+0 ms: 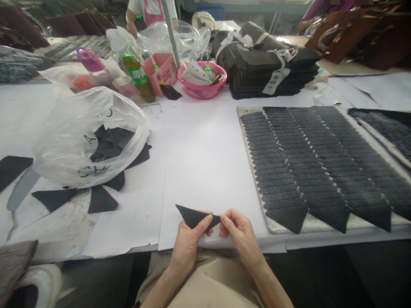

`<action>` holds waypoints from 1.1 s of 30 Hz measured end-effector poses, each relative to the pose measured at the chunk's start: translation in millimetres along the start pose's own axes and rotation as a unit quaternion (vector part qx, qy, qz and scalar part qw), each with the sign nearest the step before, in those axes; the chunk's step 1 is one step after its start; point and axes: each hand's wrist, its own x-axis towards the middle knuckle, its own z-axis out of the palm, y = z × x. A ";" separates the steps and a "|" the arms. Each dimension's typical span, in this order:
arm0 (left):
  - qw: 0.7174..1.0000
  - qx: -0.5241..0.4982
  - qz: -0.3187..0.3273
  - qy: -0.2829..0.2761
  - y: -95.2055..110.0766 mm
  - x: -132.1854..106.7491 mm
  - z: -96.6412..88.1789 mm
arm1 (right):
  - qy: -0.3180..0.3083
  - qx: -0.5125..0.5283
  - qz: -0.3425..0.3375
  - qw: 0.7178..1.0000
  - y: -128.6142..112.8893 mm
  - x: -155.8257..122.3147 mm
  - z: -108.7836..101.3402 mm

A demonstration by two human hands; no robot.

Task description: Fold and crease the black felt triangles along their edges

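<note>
A small black triangular piece (192, 216) of material is held over the near edge of the white paper-covered table (208, 162). My left hand (189, 244) pinches it from below with thumb and fingers closed on it. My right hand (239, 233) grips its right end, fingers curled. To the right lies a board (279, 229) covered with overlapping rows of black pointed pieces (321, 162). At the left a clear plastic bag (86, 137) holds more black triangles, and a few loose ones (99, 201) lie beside it.
At the back stand a pink bowl (202, 79) with small items, a pink box (160, 70), a green bottle (138, 75) and tied stacks of black material (269, 64). Another person in a pink apron (150, 13) works across the table. A second board (388, 128) lies at the far right.
</note>
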 end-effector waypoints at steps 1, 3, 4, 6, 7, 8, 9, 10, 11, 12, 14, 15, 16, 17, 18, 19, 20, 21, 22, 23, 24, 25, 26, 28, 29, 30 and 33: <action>1.000 -0.001 -0.004 0.006 0.0 0.0 0.3 | 0.001 -0.003 -0.004 1.000 -0.4 -0.4 0.9; 1.000 -0.005 -0.006 0.016 1.4 -0.8 1.4 | 0.008 -0.006 -0.008 1.000 -0.1 -1.0 3.1; 1.000 -0.007 -0.005 0.016 2.5 -1.3 2.0 | 0.012 -0.007 -0.008 1.000 0.5 -1.2 4.2; 1.000 -0.011 -0.005 0.011 4.6 -2.4 3.2 | 0.024 -0.012 -0.007 1.000 2.4 -1.9 6.1; 1.000 -0.013 -0.005 0.009 5.3 -2.8 3.5 | 0.029 -0.015 -0.007 0.999 3.3 -2.3 6.8; 1.000 -0.014 -0.007 0.009 5.7 -3.1 3.7 | 0.033 -0.018 -0.008 0.999 4.1 -2.7 7.4; 1.000 -0.016 -0.007 0.010 5.8 -3.2 3.6 | 0.037 -0.020 -0.011 0.999 4.6 -3.1 7.8; 1.000 -0.015 -0.007 0.011 5.6 -3.2 3.4 | 0.040 -0.021 -0.014 0.999 4.8 -3.4 8.2; 1.000 -0.014 -0.007 0.012 5.3 -3.2 3.2 | 0.041 -0.020 -0.016 0.999 4.8 -3.5 8.5; 1.000 -0.012 -0.006 0.011 4.9 -3.2 2.8 | 0.038 -0.016 -0.016 0.999 4.6 -3.5 8.8; 1.000 -0.009 -0.003 0.006 4.5 -3.2 2.3 | 0.027 -0.001 -0.012 1.000 4.5 -3.0 9.4; 1.000 -0.010 -0.002 0.003 4.5 -3.3 2.1 | 0.021 0.009 -0.009 1.000 4.8 -2.7 9.6; 1.000 -0.012 -0.001 0.001 4.7 -3.5 2.0 | 0.017 0.022 -0.007 1.000 5.3 -2.3 9.8; 1.000 -0.016 0.000 0.002 5.0 -3.7 2.0 | 0.017 0.036 -0.006 0.999 6.2 -1.9 9.9; 1.000 -0.019 0.000 0.005 5.4 -3.9 2.1 | 0.021 0.052 -0.005 0.998 7.1 -1.6 9.9; 1.000 -0.021 -0.001 0.009 5.8 -4.1 2.2 | 0.026 0.066 -0.005 0.997 7.9 -1.4 9.8; 1.000 -0.022 -0.002 0.012 6.1 -4.3 2.3 | 0.028 0.076 -0.005 0.997 8.6 -1.4 9.6; 1.000 -0.023 -0.002 0.014 6.4 -4.5 2.4 | 0.027 0.078 -0.004 0.997 8.8 -1.4 9.2; 1.000 -0.023 -0.002 0.014 6.6 -4.6 2.5 | 0.025 0.074 -0.005 0.997 8.6 -1.4 8.9; 1.000 -0.022 -0.002 0.013 6.5 -4.6 2.6 | 0.022 0.063 -0.009 0.998 8.2 -1.6 8.5; 1.000 -0.022 -0.002 0.011 6.2 -4.5 2.6 | 0.019 0.050 -0.014 0.998 7.6 -1.7 8.3; 1.000 -0.019 -0.001 0.010 5.5 -4.4 2.4 | 0.019 0.039 -0.018 0.999 7.0 -1.9 8.1; 1.000 -0.016 0.000 0.011 4.6 -4.2 2.1 | 0.022 0.031 -0.022 0.999 6.6 -2.1 8.1; 1.000 -0.005 0.003 0.011 2.2 -3.8 1.0 | 0.031 0.024 -0.025 0.999 7.0 -2.3 8.6; 1.000 0.002 0.006 0.010 1.1 -3.7 0.2 | 0.036 0.023 -0.024 0.999 7.8 -2.3 9.1; 1.000 0.012 0.009 0.008 0.4 -3.8 -0.7 | 0.040 0.023 -0.023 0.999 8.9 -2.2 9.6; 0.995 0.091 0.035 -0.024 1.2 -5.4 -3.2 | 0.059 0.033 -0.018 0.998 12.3 -1.0 11.1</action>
